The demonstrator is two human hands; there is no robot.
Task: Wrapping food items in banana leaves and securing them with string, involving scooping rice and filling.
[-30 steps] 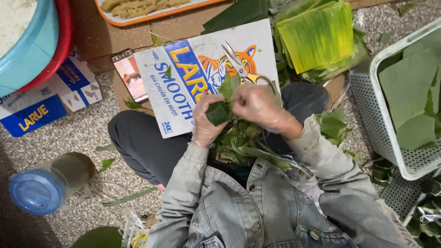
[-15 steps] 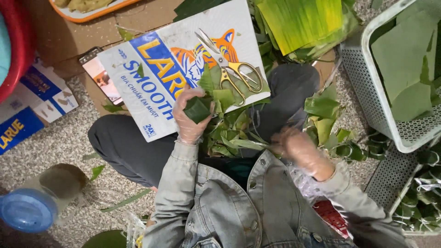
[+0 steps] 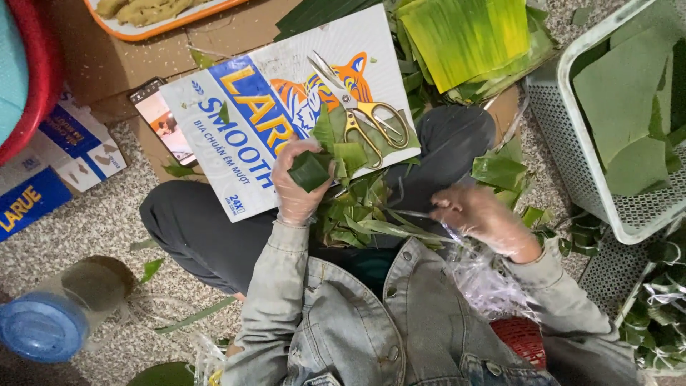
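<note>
I sit on the floor with leaf scraps (image 3: 364,214) piled in my lap. My left hand (image 3: 296,182), in a thin clear glove, is shut on a small dark green leaf-wrapped parcel (image 3: 309,171) just over the edge of a flat printed cardboard box (image 3: 250,107). My right hand (image 3: 482,218), also gloved and blurred, is low at the right beside my knee, fingers curled. A thin pale strip (image 3: 407,213) runs from its fingertips toward the scraps. Crumpled clear plastic (image 3: 489,282) lies under that hand.
Gold-handled scissors (image 3: 361,111) lie on the cardboard box beside a phone (image 3: 164,125). A grey-white basket (image 3: 572,136) of cut leaves stands at the right. Folded yellow-green leaves (image 3: 464,36) are at the top, an orange-rimmed tray (image 3: 121,30) beyond, a blue-lidded jar (image 3: 43,325) bottom left.
My right hand left the parcel and swung down and to the right beside my knee. My left hand kept the parcel in nearly the same spot. The view shifted slightly.
</note>
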